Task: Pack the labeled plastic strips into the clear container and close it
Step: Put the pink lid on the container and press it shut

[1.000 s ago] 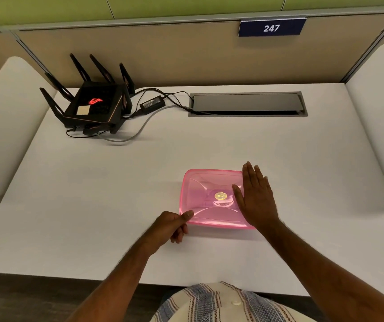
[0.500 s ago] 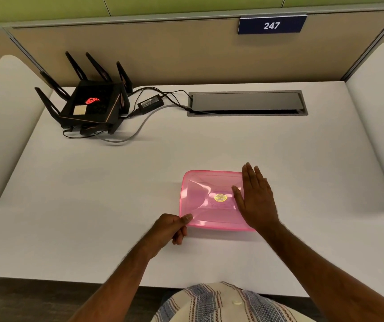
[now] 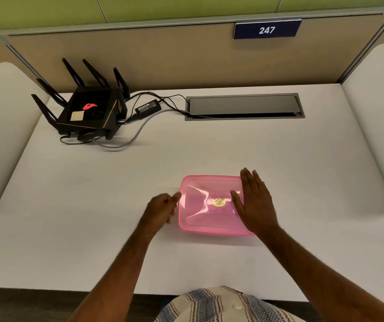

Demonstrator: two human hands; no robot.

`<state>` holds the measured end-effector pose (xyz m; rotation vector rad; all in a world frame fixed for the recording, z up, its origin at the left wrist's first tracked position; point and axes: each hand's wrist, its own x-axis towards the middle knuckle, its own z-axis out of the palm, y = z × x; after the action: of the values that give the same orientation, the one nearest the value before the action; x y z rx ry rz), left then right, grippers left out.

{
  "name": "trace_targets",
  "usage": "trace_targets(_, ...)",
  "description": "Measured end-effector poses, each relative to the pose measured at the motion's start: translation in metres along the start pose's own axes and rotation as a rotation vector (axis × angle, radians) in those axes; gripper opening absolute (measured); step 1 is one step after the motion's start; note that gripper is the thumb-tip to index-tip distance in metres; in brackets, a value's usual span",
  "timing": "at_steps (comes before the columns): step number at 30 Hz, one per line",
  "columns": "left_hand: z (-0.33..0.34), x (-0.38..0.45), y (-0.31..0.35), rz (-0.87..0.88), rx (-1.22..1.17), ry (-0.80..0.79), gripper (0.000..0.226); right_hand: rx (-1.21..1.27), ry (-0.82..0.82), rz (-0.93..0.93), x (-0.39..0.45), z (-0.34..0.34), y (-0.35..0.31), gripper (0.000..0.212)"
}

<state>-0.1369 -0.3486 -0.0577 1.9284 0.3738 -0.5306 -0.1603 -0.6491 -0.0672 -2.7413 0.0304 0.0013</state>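
- White table (image 3: 93,217) in a partitioned cubicle, router (image 3: 88,112) at the far left.
- Right hand (image 3: 254,203): fingers flat, pressing the pink lid (image 3: 206,203) of the container.
- Left hand (image 3: 163,210): loosely curled, thumb at the lid's left edge, gripping nothing that can be seen.
- Step, as judged: sealing; next, press the remaining edges down.

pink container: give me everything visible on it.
The pink container is translucent plastic, rectangular with rounded corners, pink lid seated on top, a round gold sticker at the lid's centre. It lies flat on the white desk. The right hand rests flat on its right side; the left hand, blurred, is at its left edge.
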Motion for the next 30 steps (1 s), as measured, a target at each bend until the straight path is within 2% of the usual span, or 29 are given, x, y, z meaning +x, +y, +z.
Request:
trace_targets(2,0.005,0.012,0.016,0.028,-0.13,0.071,0.038,0.029,0.012,-0.009,0.001,0.0,0.001,0.072)
trace_targets(5,0.014,0.026,0.036,0.039,-0.226,0.069,0.019,0.108,0.035,-0.014,0.001,0.001,0.003,0.071)
trace_targets(12,0.025,0.039,0.045,-0.042,-0.266,0.104,0.014,0.175,0.062,-0.012,0.001,0.003,0.006,0.071)
trace_targets(17,0.026,0.041,0.05,-0.018,-0.202,0.138,0.005,0.27,0.06,0.011,0.0,-0.003,0.002,0.067)
trace_targets(20,0.026,0.04,0.049,-0.004,-0.212,0.134,0.003,0.578,0.046,0.215,0.0,-0.006,0.004,0.06)
trace_targets(23,0.027,0.036,0.048,0.015,-0.23,0.148,0.003,0.812,0.054,0.421,0.003,-0.013,0.007,0.039)
trace_targets(26,0.028,0.033,0.046,0.04,-0.233,0.158,0.004,0.869,0.102,0.469,0.007,-0.015,0.008,0.024)
trace_targets(30,0.029,0.032,0.046,0.046,-0.224,0.168,0.006,0.91,0.111,0.559,0.015,-0.016,0.005,0.018)
